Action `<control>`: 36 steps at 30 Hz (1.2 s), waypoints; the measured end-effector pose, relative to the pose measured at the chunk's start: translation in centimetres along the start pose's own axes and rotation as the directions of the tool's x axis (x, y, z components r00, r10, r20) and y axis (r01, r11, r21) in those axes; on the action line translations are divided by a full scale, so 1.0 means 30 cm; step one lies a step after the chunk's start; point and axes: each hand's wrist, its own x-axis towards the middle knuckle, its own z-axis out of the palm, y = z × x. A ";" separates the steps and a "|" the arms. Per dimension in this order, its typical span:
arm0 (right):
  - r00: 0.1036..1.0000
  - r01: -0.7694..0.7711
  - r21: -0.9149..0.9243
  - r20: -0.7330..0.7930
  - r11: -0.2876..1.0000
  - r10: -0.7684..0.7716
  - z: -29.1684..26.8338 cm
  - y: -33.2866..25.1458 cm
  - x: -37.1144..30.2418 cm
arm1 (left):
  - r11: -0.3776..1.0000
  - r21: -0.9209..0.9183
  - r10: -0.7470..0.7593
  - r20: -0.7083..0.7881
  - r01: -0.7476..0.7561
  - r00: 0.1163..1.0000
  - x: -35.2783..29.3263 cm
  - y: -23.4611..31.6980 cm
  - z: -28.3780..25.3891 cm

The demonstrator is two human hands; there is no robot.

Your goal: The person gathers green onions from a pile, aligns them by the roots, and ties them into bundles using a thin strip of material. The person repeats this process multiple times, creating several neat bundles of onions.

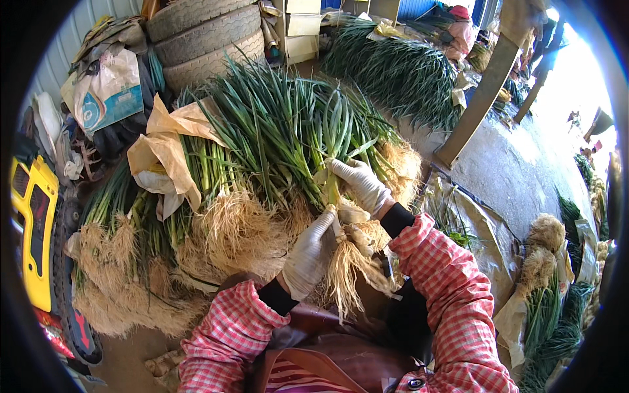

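Both my hands wear pale gloves. My left hand [308, 255] is closed at the base of a bunch of green garlic [334, 193], just above its roots. Higher up, my right hand [362, 185] grips the same bunch around its stalks. The bunch stands roughly upright, its long flat leaves fanning away from me. Its stringy straw-coloured roots [347, 275] hang down over my lap. Behind and left of my hands lies a large heap of green garlic [262, 124], with bushy dry roots [232, 223] turned toward me.
Brown paper [167, 147] is tucked into the heap. Stacked tyres [206, 39] stand at the back left. A yellow-framed object [36, 229] is at the far left. A slanted metal post [481, 98] rises at right. More green bundles lie at the back [393, 72] and right [544, 295].
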 end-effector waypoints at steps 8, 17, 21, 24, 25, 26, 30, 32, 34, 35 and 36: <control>0.997 -0.075 -0.306 -0.047 0.949 0.063 0.008 0.008 -0.014 | 0.986 0.156 -0.027 -0.173 0.055 0.985 0.018 0.000 -0.052; 0.994 -0.044 -0.425 0.070 0.904 0.082 0.052 -0.008 -0.090 | 0.982 0.170 0.108 -0.184 -0.076 0.977 0.034 -0.001 -0.114; 0.977 -0.036 -0.377 0.181 0.926 0.112 0.081 -0.053 -0.159 | 0.988 0.075 0.143 -0.161 -0.132 0.976 0.031 0.017 -0.123; 0.947 -0.079 -0.293 0.276 0.953 0.163 0.116 -0.143 -0.238 | 0.981 0.127 0.161 -0.124 -0.145 0.979 0.005 0.038 -0.112; 0.949 -0.059 -0.281 0.282 0.958 0.141 0.115 -0.144 -0.249 | 0.984 0.144 0.117 -0.092 -0.103 0.989 0.012 0.052 -0.120; 0.951 -0.041 -0.269 0.286 0.962 0.120 0.110 -0.145 -0.263 | 0.985 0.161 0.070 -0.059 -0.060 0.996 0.020 0.064 -0.121; 0.975 -0.026 -0.155 0.215 0.987 0.060 0.119 -0.184 -0.343 | 0.988 0.153 0.048 -0.317 0.001 0.947 -0.011 0.087 0.069; 0.980 -0.006 -0.154 0.197 0.988 0.037 0.112 -0.170 -0.373 | 0.998 -0.021 0.057 -0.146 -0.060 0.988 0.149 0.029 -0.209; 0.989 -0.084 -0.094 0.113 0.992 0.094 0.106 -0.169 -0.423 | 0.995 -0.100 -0.047 -0.167 0.030 0.985 0.117 0.055 -0.142; 0.975 -0.087 0.067 0.210 0.994 0.072 0.091 -0.153 -0.438 | 0.998 0.003 0.057 -0.142 -0.058 0.988 0.113 0.049 -0.148; 0.954 -0.104 0.225 0.299 0.969 0.033 0.084 -0.143 -0.454 | 0.994 -0.047 0.095 -0.143 -0.102 0.985 0.115 0.046 -0.158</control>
